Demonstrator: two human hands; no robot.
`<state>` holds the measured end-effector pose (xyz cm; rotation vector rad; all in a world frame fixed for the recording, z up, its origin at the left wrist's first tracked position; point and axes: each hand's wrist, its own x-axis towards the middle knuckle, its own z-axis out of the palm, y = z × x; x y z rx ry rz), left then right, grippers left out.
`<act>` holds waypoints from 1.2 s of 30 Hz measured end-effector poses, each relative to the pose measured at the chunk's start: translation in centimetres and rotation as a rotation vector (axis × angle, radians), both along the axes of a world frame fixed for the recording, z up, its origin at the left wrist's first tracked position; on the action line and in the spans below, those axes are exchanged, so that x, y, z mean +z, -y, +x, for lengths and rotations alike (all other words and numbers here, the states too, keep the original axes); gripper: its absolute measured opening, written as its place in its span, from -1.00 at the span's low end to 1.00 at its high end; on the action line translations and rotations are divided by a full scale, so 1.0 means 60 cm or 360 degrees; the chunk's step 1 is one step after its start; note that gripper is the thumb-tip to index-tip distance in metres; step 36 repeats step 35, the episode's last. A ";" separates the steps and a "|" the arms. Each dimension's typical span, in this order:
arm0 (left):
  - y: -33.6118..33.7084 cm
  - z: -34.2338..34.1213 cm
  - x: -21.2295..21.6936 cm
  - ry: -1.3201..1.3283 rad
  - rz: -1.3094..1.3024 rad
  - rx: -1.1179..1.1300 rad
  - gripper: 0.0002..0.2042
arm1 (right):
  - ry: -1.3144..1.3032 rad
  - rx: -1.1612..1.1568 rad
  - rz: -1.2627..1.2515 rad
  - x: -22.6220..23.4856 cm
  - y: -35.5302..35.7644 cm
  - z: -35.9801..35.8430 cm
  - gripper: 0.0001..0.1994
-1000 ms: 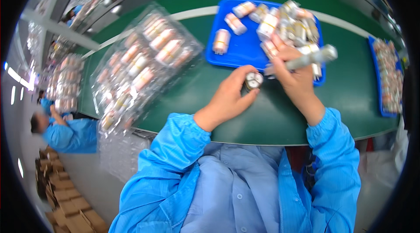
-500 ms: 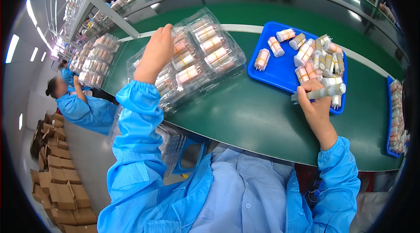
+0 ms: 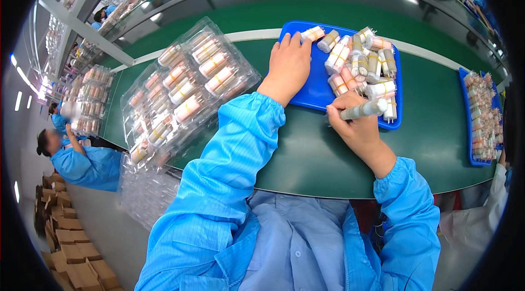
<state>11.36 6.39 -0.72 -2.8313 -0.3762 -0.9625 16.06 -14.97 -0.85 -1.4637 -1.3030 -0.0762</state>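
My left hand (image 3: 289,67) reaches over the left end of a blue plastic tray (image 3: 317,94), its fingers spread and bent downward. Whatever lies beneath the palm is hidden. In my right hand (image 3: 358,129), at the tray's near edge, is a long pale grey cylinder (image 3: 363,109) with a whitish end, gripped between thumb and fingers. Several short cylinders (image 3: 348,79) with pins at their ends, pink, white and grey, lie heaped in the tray. Some have yellow bands around them.
Left of the tray, a clear plastic blister pack (image 3: 240,75) holds rows of banded cylinders. Another filled blue tray (image 3: 470,143) stands at far right. Empty clear packs (image 3: 145,195) sit below the table edge. A co-worker (image 3: 87,159) is at left, near cardboard boxes (image 3: 71,236).
My left hand has left the blister pack and moved right onto the blue tray. My right hand keeps the grey cylinder. The whole view has shifted, with surroundings sliding left.
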 end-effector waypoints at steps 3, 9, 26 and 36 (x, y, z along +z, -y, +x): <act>-0.010 0.009 -0.008 -0.0288 -0.0108 0.0051 -0.76 | -0.0055 -0.0008 -0.0028 0.005 0.002 -0.001 -0.86; -0.006 -0.009 0.012 -0.0325 -0.0239 0.0119 -0.73 | -0.0030 0.0017 -0.0064 0.004 0.002 -0.004 -0.89; 0.136 -0.152 -0.003 -0.0068 -0.1174 -0.0642 -0.53 | -0.0084 0.0019 0.0021 0.003 0.008 0.012 -0.90; 0.140 -0.153 -0.011 0.0032 -0.1159 -0.0648 -0.53 | -0.0097 -0.0036 -0.0106 0.016 0.011 -0.001 -0.90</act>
